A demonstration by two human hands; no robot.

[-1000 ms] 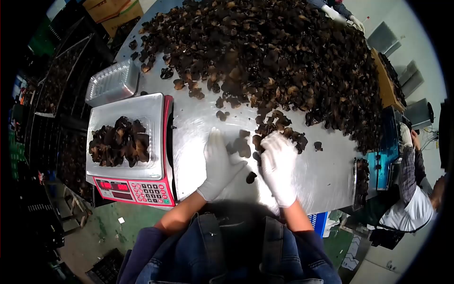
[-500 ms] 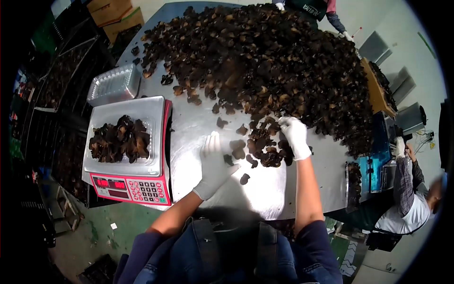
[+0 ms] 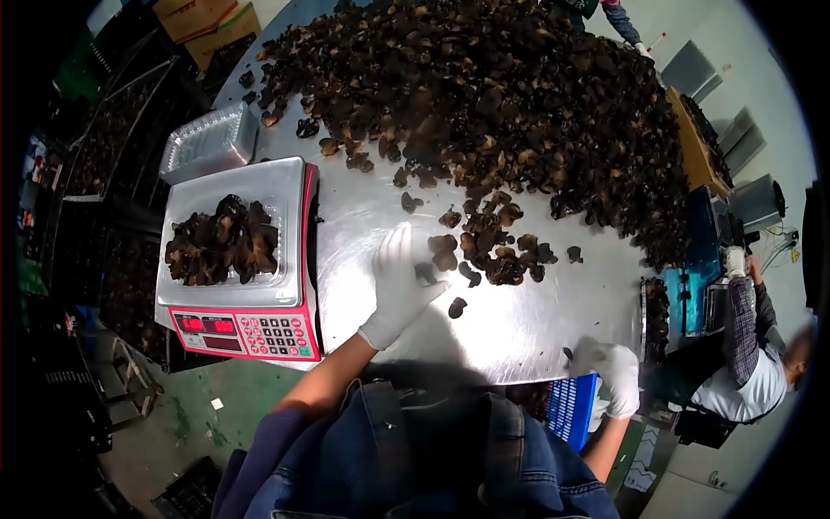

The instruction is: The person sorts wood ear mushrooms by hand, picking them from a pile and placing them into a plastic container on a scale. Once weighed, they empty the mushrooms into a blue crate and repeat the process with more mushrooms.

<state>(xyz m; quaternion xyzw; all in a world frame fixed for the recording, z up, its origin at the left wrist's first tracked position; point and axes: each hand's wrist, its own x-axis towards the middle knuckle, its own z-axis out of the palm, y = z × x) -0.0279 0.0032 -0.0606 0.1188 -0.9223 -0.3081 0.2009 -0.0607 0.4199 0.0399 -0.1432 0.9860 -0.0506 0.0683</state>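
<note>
My left hand (image 3: 398, 281), in a white glove, lies flat on the metal table with its fingers stretched out. Just right of it are loose wood ear mushrooms (image 3: 444, 251) and a small spread-out cluster of wood ears (image 3: 497, 246). At the table's front edge, my gloved right hand (image 3: 612, 374) is over a blue basket (image 3: 572, 411). Its fingers are smeared by motion, and I cannot make out whether it holds anything. A small dark piece (image 3: 568, 354) is beside those fingertips.
A red digital scale (image 3: 242, 336) at left carries a clear tray of wood ears (image 3: 223, 242). Behind it stand stacked clear trays (image 3: 210, 143). A large wood ear heap (image 3: 484, 104) covers the table's back. Another person (image 3: 743, 381) works at right; a gloved hand shows at the back.
My right hand has moved from the small cluster toward me and right, to the table edge over the blue basket. The cluster is uncovered. My left hand stays flat on the table.
</note>
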